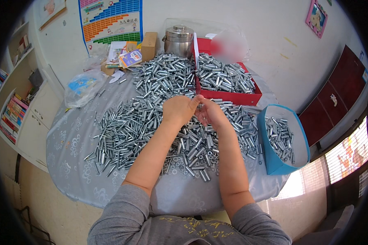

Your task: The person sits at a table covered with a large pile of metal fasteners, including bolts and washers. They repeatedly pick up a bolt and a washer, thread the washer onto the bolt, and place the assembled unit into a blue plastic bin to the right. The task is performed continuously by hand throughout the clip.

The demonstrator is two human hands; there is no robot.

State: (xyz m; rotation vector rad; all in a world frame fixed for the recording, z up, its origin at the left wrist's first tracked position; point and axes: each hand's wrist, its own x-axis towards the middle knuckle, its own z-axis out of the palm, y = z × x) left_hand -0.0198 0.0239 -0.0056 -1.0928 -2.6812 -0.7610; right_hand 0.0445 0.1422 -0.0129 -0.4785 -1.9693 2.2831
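Observation:
My left hand (178,109) and my right hand (211,114) meet above a big heap of metal parts. Fingers curl inward on both hands, and the thumbs come close together. Whatever small piece is between them is mostly covered by the fingers, so I cannot name it. Below lie shiny bolts (113,136) at the left, metal sleeves (194,153) in the middle, and small washers or nuts (173,165) near the front. Another mound of silvery expansion bolts (163,75) rises behind my hands.
A red box (233,98) full of bolts stands behind right; a blue fabric bin (274,163) with more is at the right edge. A steel pot (179,41), a cardboard box (149,47), booklets (131,58) and a plastic bag (84,87) line the back of the cloth-covered table (75,163).

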